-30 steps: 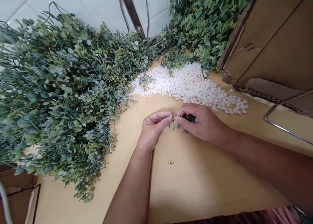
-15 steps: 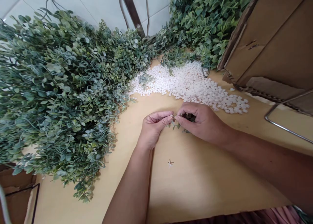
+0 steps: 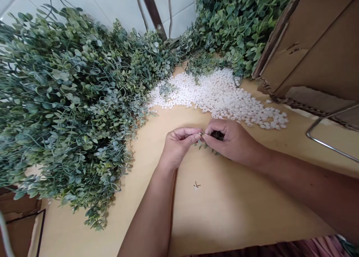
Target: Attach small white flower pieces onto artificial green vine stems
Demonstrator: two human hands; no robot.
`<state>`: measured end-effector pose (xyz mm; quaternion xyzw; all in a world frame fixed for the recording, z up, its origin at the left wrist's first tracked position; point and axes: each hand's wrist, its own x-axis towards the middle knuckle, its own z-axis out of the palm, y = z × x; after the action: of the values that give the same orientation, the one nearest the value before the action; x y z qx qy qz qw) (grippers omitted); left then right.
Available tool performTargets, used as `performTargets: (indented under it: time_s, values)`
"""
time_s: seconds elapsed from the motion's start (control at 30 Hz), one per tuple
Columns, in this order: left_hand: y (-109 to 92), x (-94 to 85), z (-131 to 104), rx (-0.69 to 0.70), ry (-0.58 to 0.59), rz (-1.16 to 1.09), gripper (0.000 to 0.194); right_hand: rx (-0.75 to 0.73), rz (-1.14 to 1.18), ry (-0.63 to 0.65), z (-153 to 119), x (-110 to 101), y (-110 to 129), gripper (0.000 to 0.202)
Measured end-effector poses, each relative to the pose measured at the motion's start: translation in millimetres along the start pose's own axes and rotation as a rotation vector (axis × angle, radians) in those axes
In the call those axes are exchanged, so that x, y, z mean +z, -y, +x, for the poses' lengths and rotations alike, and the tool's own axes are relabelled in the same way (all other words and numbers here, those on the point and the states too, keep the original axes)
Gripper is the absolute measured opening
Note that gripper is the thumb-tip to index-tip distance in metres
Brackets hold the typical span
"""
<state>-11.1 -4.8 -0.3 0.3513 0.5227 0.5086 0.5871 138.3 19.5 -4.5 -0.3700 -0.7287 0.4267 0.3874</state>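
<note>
Thumb and forefinger of my left hand (image 3: pixel 179 144) pinch a thin leafy green sprig (image 3: pixel 206 144) at one end. My right hand (image 3: pixel 232 141) closes on the same sprig just to the right, its fingertips nearly touching those of the left. Small leaves hang below the fingers, and the right palm hides part of the sprig. Beyond the hands lies a pile of small white pieces (image 3: pixel 215 92). A tiny forked piece (image 3: pixel 196 185) rests on the tan table (image 3: pixel 213 216) nearer to me.
A large heap of artificial greenery (image 3: pixel 70 100) covers the left side. More greenery (image 3: pixel 235 21) stands at the back, beside a cardboard box (image 3: pixel 314 43) at right. A bent metal rod (image 3: pixel 331 146) sticks out at the right edge.
The fingertips of both hands have come slightly closer together on the sprig, with my left hand shifted a little to the right. The view has moved slightly.
</note>
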Motion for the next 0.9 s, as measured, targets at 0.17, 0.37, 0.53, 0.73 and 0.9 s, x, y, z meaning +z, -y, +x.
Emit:
performTargets:
  time_s: [0.17, 0.37, 0.53, 0.73, 0.9]
  values:
    - [-2.0, 0.7, 0.0, -0.011, 0.031, 0.024, 0.021, 0.093, 0.066, 0.014, -0.1, 1.7, -1.8, 0.015]
    - [-2.2, 0.8, 0.4, -0.012, 0.02, 0.033, 0.023, 0.164, 0.117, 0.033, 0.4, 3.7, -4.1, 0.012]
    - [-1.8, 1.6, 1.2, 0.006, 0.024, 0.045, 0.023, 0.169, 0.121, 0.012, 0.0, 5.0, -4.2, 0.014]
    - [-2.1, 1.6, 1.6, -0.01, 0.036, 0.049, 0.021, 0.182, 0.134, 0.007, 0.9, 5.0, -3.5, 0.014]
    - [-1.6, 2.3, 2.0, -0.007, 0.026, 0.058, 0.02, 0.202, 0.158, 0.04, 2.0, 3.5, -5.9, 0.014]
